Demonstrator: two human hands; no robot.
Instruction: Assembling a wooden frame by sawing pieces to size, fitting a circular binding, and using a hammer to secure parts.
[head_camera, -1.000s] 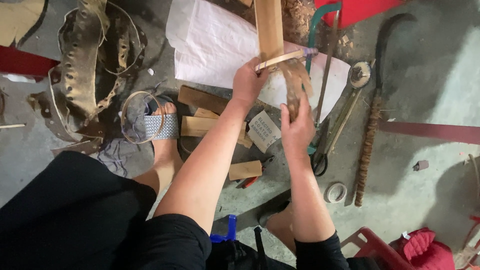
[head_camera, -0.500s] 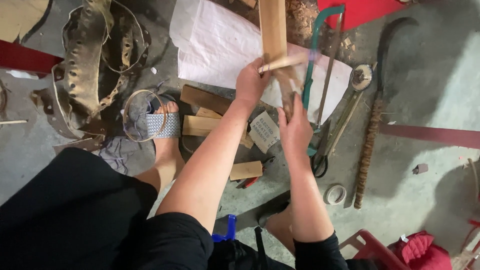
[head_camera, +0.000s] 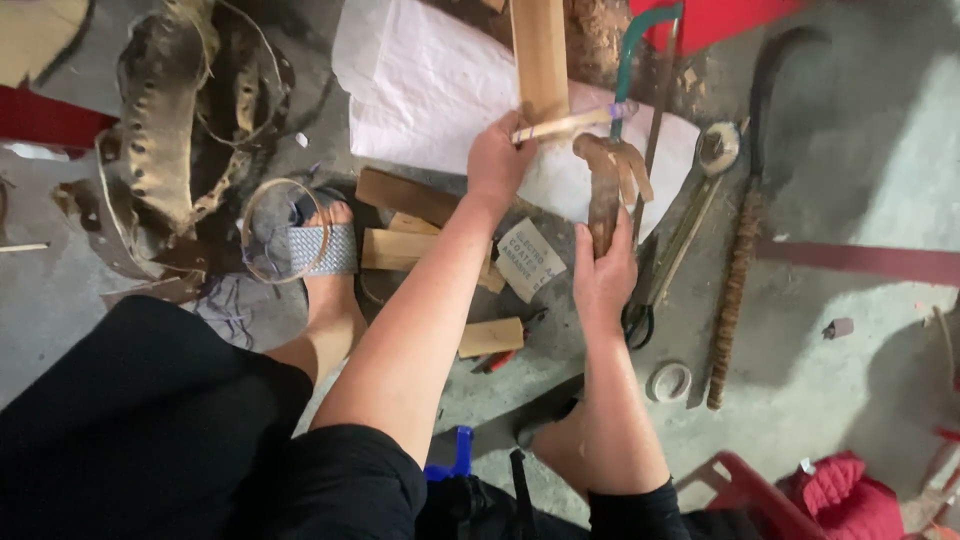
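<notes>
My left hand (head_camera: 497, 160) grips the thin bamboo strip (head_camera: 560, 126); my right hand (head_camera: 603, 270) clamps the blade (head_camera: 603, 195). A slip of that blade could cut my left fingers.

- Bare concrete floor (head_camera: 850, 400) at the lower right lies open.
- Centre is crowded: wood blocks (head_camera: 400, 250), scissors (head_camera: 650, 290), rod (head_camera: 735, 280).
- Upper left is blocked by a tangled leather heap (head_camera: 170, 150).
</notes>
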